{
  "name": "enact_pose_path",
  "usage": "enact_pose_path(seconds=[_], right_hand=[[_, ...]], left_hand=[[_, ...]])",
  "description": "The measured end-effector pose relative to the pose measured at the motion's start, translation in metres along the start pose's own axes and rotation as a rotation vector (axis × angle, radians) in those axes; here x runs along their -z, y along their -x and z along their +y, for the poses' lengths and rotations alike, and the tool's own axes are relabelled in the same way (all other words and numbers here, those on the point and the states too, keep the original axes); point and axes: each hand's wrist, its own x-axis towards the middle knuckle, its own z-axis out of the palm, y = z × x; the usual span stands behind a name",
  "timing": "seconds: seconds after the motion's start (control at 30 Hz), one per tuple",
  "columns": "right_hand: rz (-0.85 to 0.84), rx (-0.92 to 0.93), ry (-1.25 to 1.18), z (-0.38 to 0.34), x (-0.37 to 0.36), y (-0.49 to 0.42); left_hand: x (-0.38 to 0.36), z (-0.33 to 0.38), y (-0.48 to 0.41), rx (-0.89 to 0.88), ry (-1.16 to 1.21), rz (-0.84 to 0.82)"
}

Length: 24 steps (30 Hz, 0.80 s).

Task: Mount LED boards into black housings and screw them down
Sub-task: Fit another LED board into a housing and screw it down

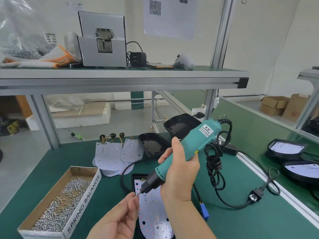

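Observation:
My right hand (pixel 179 167) grips a teal electric screwdriver (pixel 186 150), tilted with its black nose down to the left. My left hand (pixel 119 219) pinches a small screw (pixel 137 194) at the bit tip. Below them a white LED board (pixel 153 216) lies in a black housing (pixel 135 176) near the table's front. Two empty black housings (pixel 152 145) (pixel 181 125) lie farther back. Loose LED boards (pixel 114 156) with wires are stacked behind the screw box.
A cardboard box of screws (pixel 58 202) sits at the front left. The screwdriver's black cable and plug (pixel 253 197) trail to the right, with a blue connector (pixel 204 212) nearby. Finished housings (pixel 286 148) lie on the right belt. A shelf (pixel 120 78) overhangs above.

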Motion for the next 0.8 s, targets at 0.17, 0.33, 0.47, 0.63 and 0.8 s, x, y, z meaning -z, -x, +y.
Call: enact_pose_path(seconds=[0.17, 0.33, 0.47, 0.63, 0.8], right_hand=[[0.025, 0.018, 0.0, 0.0, -0.001, -0.003], [0.084, -0.002, -0.008, 0.005, 0.0, -0.008], [0.135, -0.033, -0.009, 0.011, 0.004, -0.011], [0.129, -0.025, 0.028, 0.017, 0.006, -0.01], [0.136, -0.029, -0.004, 0.015, 0.005, -0.016]], left_hand=[[-0.004, -0.014, -0.002, -0.161, -0.005, 0.066], [-0.015, -0.025, -0.004, -0.425, -0.094, 0.122], [-0.017, -0.03, -0.006, -0.517, -0.132, 0.122], [-0.013, -0.034, -0.005, -0.523, -0.199, 0.084], [-0.012, -0.029, -0.008, -0.461, -0.164, 0.006]])
